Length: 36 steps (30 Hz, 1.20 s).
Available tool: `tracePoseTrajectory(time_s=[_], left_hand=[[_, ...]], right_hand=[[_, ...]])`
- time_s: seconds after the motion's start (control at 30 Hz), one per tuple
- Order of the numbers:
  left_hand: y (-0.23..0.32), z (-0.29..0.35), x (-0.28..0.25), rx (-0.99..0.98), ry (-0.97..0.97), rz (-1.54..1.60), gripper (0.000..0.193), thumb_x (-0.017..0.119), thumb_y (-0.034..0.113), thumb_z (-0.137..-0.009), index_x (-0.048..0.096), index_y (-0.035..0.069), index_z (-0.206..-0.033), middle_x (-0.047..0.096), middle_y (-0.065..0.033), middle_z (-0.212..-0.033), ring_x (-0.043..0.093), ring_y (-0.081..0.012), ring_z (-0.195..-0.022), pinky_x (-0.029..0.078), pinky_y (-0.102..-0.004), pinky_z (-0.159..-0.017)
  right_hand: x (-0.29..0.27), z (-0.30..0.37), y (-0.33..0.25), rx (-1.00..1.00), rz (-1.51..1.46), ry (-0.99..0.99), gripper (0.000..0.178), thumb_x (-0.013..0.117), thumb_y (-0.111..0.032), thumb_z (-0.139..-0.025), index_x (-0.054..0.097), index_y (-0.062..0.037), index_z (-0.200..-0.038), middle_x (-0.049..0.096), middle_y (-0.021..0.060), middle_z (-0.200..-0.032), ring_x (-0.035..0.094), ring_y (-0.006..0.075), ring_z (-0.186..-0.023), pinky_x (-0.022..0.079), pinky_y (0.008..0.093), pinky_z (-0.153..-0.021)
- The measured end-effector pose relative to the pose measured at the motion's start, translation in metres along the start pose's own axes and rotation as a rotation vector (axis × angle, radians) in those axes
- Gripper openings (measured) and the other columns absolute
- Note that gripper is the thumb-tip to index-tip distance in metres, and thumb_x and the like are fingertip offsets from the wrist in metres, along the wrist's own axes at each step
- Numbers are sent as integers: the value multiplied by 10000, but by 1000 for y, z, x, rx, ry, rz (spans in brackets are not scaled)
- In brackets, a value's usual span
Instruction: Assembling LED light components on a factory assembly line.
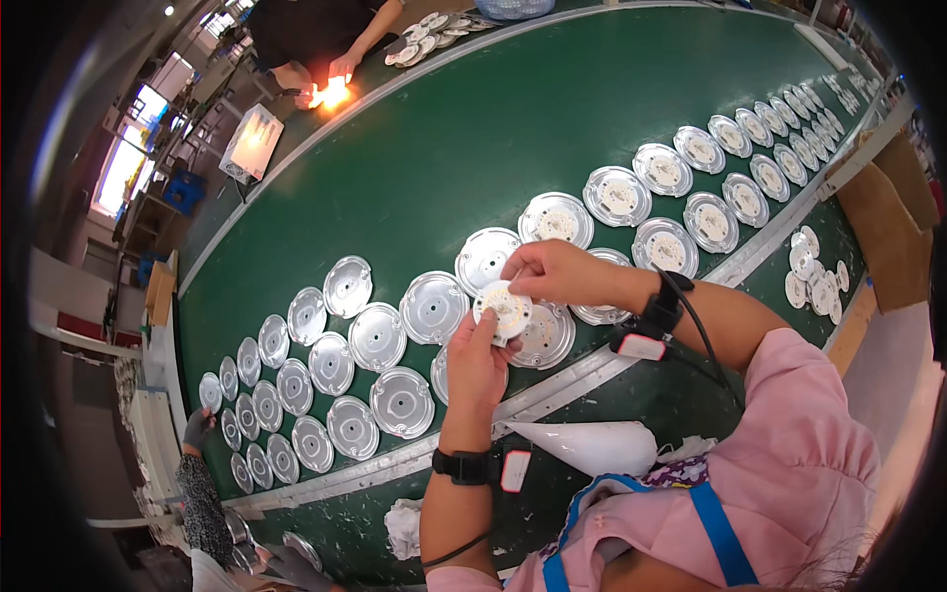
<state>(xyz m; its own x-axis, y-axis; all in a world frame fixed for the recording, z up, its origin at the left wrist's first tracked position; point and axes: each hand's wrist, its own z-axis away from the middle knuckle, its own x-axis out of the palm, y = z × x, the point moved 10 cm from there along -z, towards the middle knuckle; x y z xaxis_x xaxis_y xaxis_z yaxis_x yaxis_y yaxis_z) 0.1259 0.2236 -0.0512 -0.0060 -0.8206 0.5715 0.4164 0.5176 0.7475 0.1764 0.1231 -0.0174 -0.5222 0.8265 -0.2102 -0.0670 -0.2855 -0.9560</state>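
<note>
My left hand (476,367) and my right hand (554,273) both hold a round white LED board (510,305) above the green bench. The left thumb lies on the board's face, with the fingers beneath. At its upper edge, my right fingers pinch the rim. Just behind the board lies a bare silver metal dish (485,259), partly covered by it. Another dish (545,340), with a white board in it, sits beneath my right wrist. A further dish (440,375) is mostly hidden by my left hand.
Rows of bare silver dishes (378,336) run left; dishes with boards (618,195) run right. Loose white boards (817,278) lie at right. A white cone (592,444) is near me. A gloved hand (198,430) touches a far-left dish. Across the bench, a person's hands (344,67) are beside a glowing light (333,94).
</note>
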Motion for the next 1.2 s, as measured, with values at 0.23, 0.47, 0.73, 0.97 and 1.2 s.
tracePoseTrajectory(time_s=[0.23, 0.47, 0.73, 0.97, 1.2], left_hand=[[61, 0, 6, 615, 238, -1170, 395, 535, 218, -827, 456, -15, -1137, 520, -133, -1050, 514, -218, -873, 429, -309, -707], [28, -8, 32, 679, 146, -1896, 507, 589, 356, -748, 488, 110, -1180, 453, -124, -1217, 338, -388, -1125, 252, -552, -878], [22, -19, 23, 426, 221, -1970, 547, 526, 450, -779, 462, 117, -1208, 380, -76, -1303, 274, -381, -1204, 171, -614, -910], [23, -23, 23, 429, 227, -2015, 542, 526, 450, -779, 465, 111, -1197, 375, -68, -1311, 265, -380, -1214, 170, -612, -911], [28, -19, 19, 476, 243, -1989, 524, 544, 434, -768, 494, 98, -1168, 399, -65, -1292, 273, -366, -1211, 167, -604, -916]], right_hand=[[-44, -43, -2, -120, 337, 324, 220, 600, -176, -711, 598, -42, -885, 617, 94, -761, 586, 189, -680, 462, 303, -621], [-44, -43, 0, -80, 702, 499, 170, 602, -193, -707, 619, -88, -840, 609, 82, -835, 585, 260, -783, 467, 369, -651], [-12, -17, -4, -383, 1216, 339, 150, 585, -208, -735, 654, -153, -856, 610, 0, -950, 499, 227, -999, 378, 395, -741], [-13, -8, -2, -384, 1181, 346, 196, 577, -230, -757, 634, -193, -942, 562, -13, -1079, 422, 267, -1106, 296, 521, -825], [-8, -7, -4, -385, 1194, 328, 184, 576, -254, -766, 627, -214, -938, 547, -24, -1099, 377, 271, -1152, 281, 570, -833]])
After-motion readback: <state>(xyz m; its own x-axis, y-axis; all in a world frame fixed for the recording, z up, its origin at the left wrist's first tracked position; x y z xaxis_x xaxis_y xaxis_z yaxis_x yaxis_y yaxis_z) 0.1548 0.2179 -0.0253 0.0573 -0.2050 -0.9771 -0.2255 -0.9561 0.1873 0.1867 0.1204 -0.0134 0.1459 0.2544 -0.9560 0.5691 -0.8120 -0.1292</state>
